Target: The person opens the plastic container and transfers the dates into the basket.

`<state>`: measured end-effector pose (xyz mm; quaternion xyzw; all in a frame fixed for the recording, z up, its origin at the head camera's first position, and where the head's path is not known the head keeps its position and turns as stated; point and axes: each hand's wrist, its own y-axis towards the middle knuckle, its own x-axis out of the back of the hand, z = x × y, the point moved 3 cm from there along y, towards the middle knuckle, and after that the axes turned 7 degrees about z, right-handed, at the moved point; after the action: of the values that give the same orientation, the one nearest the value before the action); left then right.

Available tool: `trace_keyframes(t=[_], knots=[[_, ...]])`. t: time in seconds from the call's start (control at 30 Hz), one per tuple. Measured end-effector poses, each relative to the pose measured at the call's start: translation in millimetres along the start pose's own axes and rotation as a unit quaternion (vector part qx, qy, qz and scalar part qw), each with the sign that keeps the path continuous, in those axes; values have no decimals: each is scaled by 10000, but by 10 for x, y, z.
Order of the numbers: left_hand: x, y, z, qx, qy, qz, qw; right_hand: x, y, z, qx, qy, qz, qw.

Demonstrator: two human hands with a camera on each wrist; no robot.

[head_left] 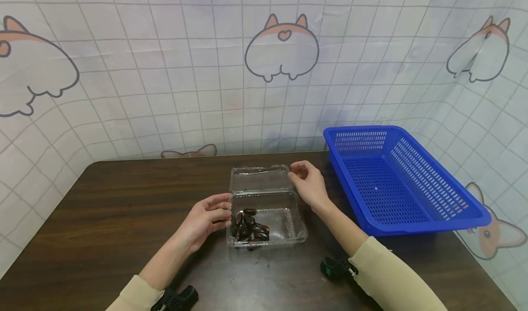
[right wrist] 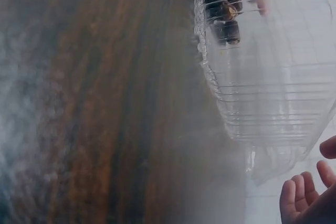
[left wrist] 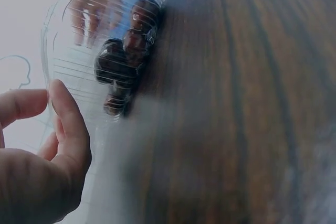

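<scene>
A clear plastic clamshell box stands on the table, its lid swung back toward the wall. Dark, glossy dates lie heaped in the box's left half; through the ribbed wall they also show as dates in the left wrist view. At the box's left side is my left hand, thumb and a finger meeting at the rim. My right hand hovers by the lid's right edge with loosely bent fingers. In the right wrist view, the right hand appears apart from the plastic, holding nothing.
To the right, a blue plastic basket with slotted walls stands on the dark wooden table. A white gridded cloth with cartoon animals hangs behind the table and along its sides. Black devices are strapped at both wrists.
</scene>
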<state>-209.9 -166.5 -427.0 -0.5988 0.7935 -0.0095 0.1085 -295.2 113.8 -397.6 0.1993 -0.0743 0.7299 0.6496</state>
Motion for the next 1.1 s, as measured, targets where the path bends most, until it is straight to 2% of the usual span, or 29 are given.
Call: trace_keyframes(t=[0.23,0.4,0.77,1.1], knots=[[6,-1,-19,12,-17,82,10000,13,-74,141,555,-355,65,9978],[9,5,-14,41,-5,52,10000,-1,-129,197,821,-540,293,9947],[10,-6,10,128,77,-11,9999,-72,-274,323,689,-274,1274,9891],[17,3,12,109,133,-5,9999,-160,-323,331,581,-342,2305,9707]])
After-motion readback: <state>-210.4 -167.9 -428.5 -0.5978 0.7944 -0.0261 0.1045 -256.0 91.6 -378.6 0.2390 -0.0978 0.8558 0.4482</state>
